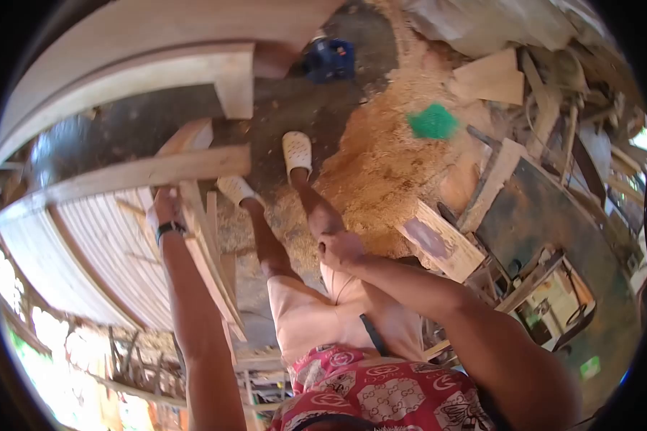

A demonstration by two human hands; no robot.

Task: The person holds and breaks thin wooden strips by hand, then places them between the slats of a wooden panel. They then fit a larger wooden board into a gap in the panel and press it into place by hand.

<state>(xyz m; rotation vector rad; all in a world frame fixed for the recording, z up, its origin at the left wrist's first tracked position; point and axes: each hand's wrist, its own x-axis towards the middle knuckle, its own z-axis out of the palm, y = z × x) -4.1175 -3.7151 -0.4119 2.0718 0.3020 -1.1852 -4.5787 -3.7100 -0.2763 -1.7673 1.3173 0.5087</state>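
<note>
My left hand, with a dark watch on its wrist, is closed at the edge of a large wooden frame, just beneath its pale top rail. Slatted or ribbed light panels fill the frame's side. Beside that hand a narrow wooden strip runs down toward me. My right hand hangs in front of my right leg, its fingers curled in and slightly blurred. Whatever it may hold is hidden.
Sawdust covers the floor ahead. A blue power tool and a green item lie there. Another wooden frame stands at the upper left. On the right are a dark-topped table, a board and piled offcuts.
</note>
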